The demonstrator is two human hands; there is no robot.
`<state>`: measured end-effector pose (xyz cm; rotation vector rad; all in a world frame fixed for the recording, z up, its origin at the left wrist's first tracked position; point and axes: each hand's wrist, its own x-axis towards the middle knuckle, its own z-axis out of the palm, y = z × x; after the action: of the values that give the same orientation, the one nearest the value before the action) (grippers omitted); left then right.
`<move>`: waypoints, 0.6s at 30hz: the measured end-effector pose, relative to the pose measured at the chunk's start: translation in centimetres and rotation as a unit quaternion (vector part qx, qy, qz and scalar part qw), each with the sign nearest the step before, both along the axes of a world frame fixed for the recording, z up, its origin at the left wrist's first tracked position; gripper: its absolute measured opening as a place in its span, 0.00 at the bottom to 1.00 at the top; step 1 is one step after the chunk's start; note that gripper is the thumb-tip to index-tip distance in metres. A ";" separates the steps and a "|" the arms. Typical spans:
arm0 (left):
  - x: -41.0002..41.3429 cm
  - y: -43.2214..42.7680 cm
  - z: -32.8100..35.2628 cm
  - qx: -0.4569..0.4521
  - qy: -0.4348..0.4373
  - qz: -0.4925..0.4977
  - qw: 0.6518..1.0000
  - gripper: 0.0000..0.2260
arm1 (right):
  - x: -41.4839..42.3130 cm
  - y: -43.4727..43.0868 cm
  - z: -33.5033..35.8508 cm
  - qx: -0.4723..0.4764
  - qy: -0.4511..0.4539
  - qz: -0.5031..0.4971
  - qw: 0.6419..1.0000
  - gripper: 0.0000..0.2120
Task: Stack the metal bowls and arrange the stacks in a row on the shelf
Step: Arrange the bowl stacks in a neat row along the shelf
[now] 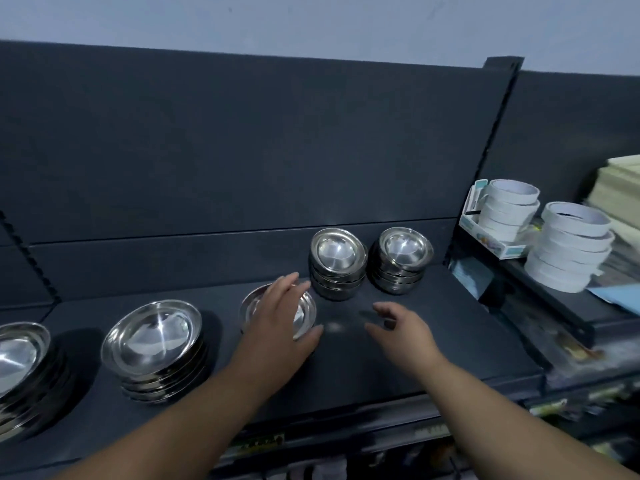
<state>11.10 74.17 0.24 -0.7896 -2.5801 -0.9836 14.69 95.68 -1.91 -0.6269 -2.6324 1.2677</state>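
My left hand (280, 317) lies spread over a shiny round steel bowl (306, 315) on the dark grey shelf (433, 341), fingers straight. My right hand (401, 329) hovers just beside it, loosely curled and holding nothing. Two small bowl stacks (337, 263) stand behind, and two wider bowl stacks (152, 344) sit to the left.

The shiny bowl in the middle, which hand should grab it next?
Probably the left hand: it is spread right over the middle bowl, with its thumb by the near rim. The right hand hovers open over bare shelf beside it and holds nothing.
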 end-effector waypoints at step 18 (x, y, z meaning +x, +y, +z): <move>-6.9 16.8 -3.7 0.453 -0.412 0.203 0.764 0.41 | -8.7 9.0 -2.0 -0.345 -0.073 0.067 0.933 0.30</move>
<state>4.20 91.00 -3.44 0.5728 -2.0972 -2.4634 5.98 104.68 -3.87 -0.6469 -2.3180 2.2981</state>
